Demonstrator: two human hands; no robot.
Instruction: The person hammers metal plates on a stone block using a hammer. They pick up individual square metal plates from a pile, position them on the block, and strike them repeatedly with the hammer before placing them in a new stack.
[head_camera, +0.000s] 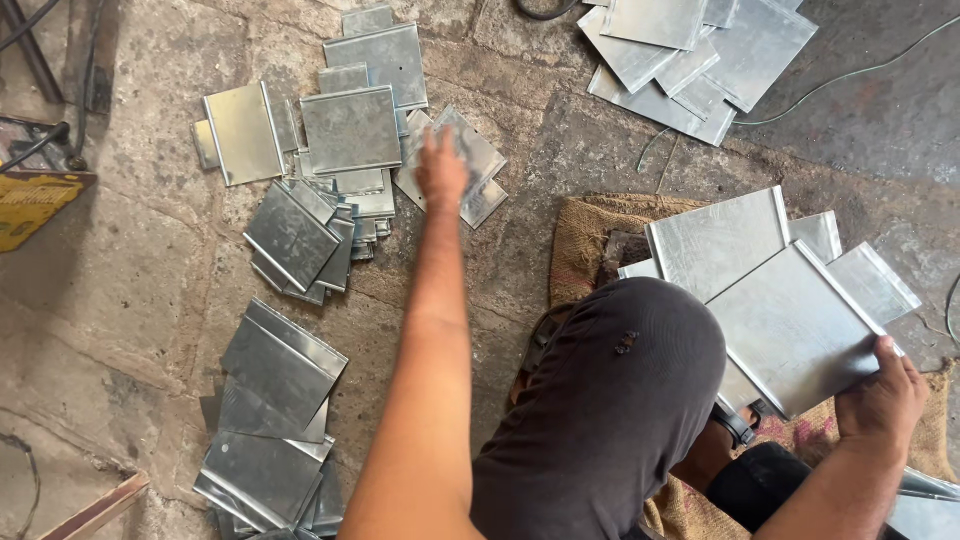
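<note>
Head-camera view showed the left hand (441, 168) stretched out, fingers spread flat on a small metal sheet (468, 160) lying on the stone floor (130, 270), while the right hand (882, 392) gripped a larger folded-edge sheet (795, 325) over the burlap sack's (590, 235) right edge.

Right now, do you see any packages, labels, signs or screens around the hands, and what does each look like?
No packages, labels, signs or screens are in view.
Nearest to a printed thing: burlap sack under the person, tan with faint pink markings near its right edge.
Yellow object at the left edge, flat and partly cut off; I cannot tell what it is.
Left hand reaches to the metal sheets; right hand holds a folded-edge metal sheet.
</note>
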